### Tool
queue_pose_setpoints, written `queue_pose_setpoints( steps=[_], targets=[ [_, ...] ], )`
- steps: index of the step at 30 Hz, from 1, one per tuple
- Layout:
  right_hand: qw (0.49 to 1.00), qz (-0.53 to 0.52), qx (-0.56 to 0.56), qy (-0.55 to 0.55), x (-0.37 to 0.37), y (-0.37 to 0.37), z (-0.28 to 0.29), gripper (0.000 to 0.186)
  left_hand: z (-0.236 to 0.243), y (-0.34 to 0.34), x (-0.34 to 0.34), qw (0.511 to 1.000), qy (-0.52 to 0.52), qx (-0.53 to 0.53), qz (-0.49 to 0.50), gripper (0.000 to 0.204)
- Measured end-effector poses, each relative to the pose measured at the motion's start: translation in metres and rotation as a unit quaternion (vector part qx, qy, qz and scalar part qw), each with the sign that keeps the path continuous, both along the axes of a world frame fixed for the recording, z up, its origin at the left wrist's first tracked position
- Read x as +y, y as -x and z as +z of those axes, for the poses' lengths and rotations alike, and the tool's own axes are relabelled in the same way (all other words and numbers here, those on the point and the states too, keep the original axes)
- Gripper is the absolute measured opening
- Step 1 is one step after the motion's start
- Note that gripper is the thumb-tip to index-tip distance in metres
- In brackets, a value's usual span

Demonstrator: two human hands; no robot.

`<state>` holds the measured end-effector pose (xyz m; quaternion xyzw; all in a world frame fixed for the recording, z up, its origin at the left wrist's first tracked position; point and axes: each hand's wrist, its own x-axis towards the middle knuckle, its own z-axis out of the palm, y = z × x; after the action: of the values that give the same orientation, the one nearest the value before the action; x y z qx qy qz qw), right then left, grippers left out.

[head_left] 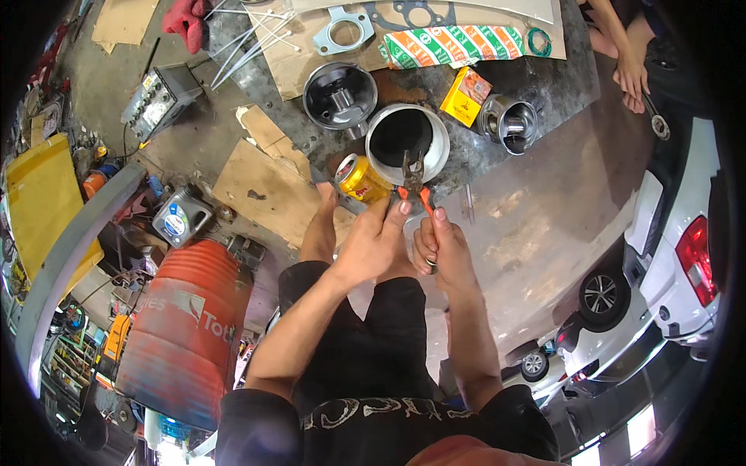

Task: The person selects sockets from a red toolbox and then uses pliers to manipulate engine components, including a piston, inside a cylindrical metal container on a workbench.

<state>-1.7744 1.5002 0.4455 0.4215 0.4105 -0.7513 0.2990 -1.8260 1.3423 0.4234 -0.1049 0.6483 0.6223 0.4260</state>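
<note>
Snap-ring-like pliers with orange handles and dark metal jaws (413, 172) are held between my two hands, jaws spread and pointing away from me. My left hand (371, 242) is closed around the left handle, and my right hand (444, 250) closes on the right one, thumb on top. Just beyond the jaws stands a pale round metal container (441, 151) with a dark interior; the jaws overlap its near rim in view. A yellow drink can (361, 180) leans beside it, close to my left hand. A piston (339, 89) lies farther left, and another piston (509, 124) farther right.
A yellow box (466, 96) touches the right piston. Behind lie a metal gasket (343, 31), a striped green-orange package (454, 46) and a green ring (538, 43). Another person's hand (631, 74) holds a wrench (659, 124) at upper right. A red drum (186, 334) stands left.
</note>
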Motion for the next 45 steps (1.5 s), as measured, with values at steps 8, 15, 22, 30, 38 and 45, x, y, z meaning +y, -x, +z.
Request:
queue_pose_setpoints(
  steps=[8, 15, 22, 30, 38, 45],
  targets=[
    [0.964, -0.073, 0.024, -0.255, -0.058, -0.012, 0.001, 0.053, 0.008, -0.027, 0.022, 0.990, 0.085, 0.032, 0.112, 0.040],
    [0.998, 0.042, -0.037, -0.003, 0.003, -0.002, -0.001, 0.056, -0.008, -0.017, -0.009, 0.999, 0.028, -0.021, -0.005, 0.040],
    [0.997, 0.066, 0.034, 0.009, 0.007, -0.001, -0.002, 0.056, 0.016, 0.010, -0.009, 0.996, 0.046, 0.045, -0.060, 0.039],
    [0.976, 0.105, 0.161, -0.104, -0.003, -0.006, -0.002, 0.057, 0.022, 0.013, -0.015, 0.998, -0.050, 0.042, -0.017, 0.038],
    [0.964, 0.044, 0.025, 0.263, 0.017, -0.005, 0.008, 0.056, 0.026, 0.003, -0.033, 0.882, -0.269, -0.382, 0.062, 0.045],
    [0.945, 0.127, -0.007, 0.301, 0.031, -0.003, 0.050, 0.058, 0.062, 0.014, -0.050, 0.911, -0.251, -0.313, -0.098, 0.049]
  ],
)
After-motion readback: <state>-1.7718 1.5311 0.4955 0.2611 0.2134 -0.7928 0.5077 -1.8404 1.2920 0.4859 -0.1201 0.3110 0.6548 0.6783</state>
